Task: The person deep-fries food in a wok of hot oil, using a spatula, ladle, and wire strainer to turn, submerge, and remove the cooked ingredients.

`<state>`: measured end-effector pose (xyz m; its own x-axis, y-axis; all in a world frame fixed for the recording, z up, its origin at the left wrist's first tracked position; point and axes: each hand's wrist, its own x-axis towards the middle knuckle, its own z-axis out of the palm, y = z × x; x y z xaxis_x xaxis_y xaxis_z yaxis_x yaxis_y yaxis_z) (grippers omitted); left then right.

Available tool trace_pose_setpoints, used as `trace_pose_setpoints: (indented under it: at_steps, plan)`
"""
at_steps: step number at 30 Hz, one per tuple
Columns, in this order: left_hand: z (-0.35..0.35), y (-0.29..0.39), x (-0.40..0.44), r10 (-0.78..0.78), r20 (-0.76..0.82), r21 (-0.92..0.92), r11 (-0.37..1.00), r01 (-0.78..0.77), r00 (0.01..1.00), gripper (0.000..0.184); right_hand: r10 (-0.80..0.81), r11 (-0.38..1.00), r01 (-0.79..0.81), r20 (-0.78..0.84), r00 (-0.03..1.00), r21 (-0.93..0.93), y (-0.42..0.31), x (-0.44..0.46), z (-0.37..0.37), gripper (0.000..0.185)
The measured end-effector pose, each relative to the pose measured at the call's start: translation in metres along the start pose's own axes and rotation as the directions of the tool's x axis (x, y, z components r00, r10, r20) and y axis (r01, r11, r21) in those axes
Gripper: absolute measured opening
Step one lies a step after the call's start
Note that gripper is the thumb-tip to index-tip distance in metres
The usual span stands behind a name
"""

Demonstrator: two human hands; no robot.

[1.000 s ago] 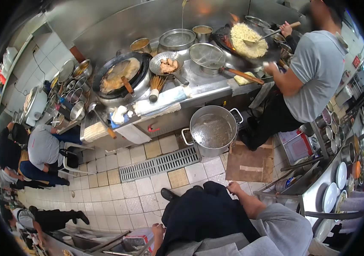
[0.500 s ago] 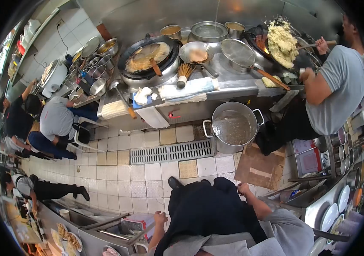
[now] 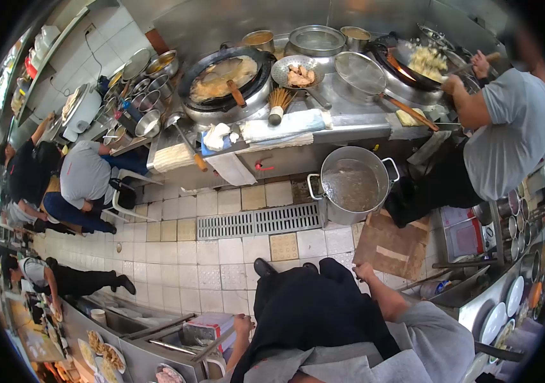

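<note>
My left hand [image 3: 243, 324] hangs low beside my dark apron, its fingers curled; what it holds, if anything, is hidden. On the other side, my right hand [image 3: 363, 272] is closed near the apron's edge, above the cardboard [image 3: 392, 246] on the floor. Its inside cannot be made out. Ahead of me stands a large two-handled pot [image 3: 354, 185] of cloudy liquid, touched by neither hand. Beyond it, a wok [image 3: 221, 80] of oil and a perforated ladle [image 3: 297, 73] with browned pieces rest on the range.
At the right a co-worker [image 3: 505, 127] tosses yellowish food [image 3: 427, 62] in a wok. More people are at the left, one seated on a white chair [image 3: 133, 203]. A floor grate [image 3: 258, 222] crosses the tiles. Plates [image 3: 493, 322] stand at the lower right.
The view has swung, so the range and pot sit farther right than a second ago. The co-worker's wok has tipped and its food has moved. My hands stay low at my sides.
</note>
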<state>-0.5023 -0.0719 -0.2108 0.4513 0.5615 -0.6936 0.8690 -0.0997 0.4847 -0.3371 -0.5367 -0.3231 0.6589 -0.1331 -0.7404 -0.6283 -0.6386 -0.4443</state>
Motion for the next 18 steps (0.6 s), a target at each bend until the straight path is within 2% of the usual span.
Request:
trace_pose_setpoints:
  at_steps: [4,10,18]
  plan:
    - [0.003,0.008,0.002,-0.003,0.02,-0.013,1.0,0.003,1.0,0.037,-0.01,1.0,0.01,-0.004,1.0,-0.009,-0.003,-0.006,-0.007,0.025]
    - [0.005,0.018,0.0,0.014,0.033,-0.002,1.0,-0.014,0.999,0.037,0.057,0.998,-0.055,-0.078,0.995,0.02,0.0,-0.01,-0.006,0.026]
    - [0.002,0.022,-0.008,0.003,0.018,0.001,1.0,-0.003,1.0,0.037,0.035,0.999,-0.035,0.013,0.999,-0.015,-0.007,-0.018,-0.014,0.025]
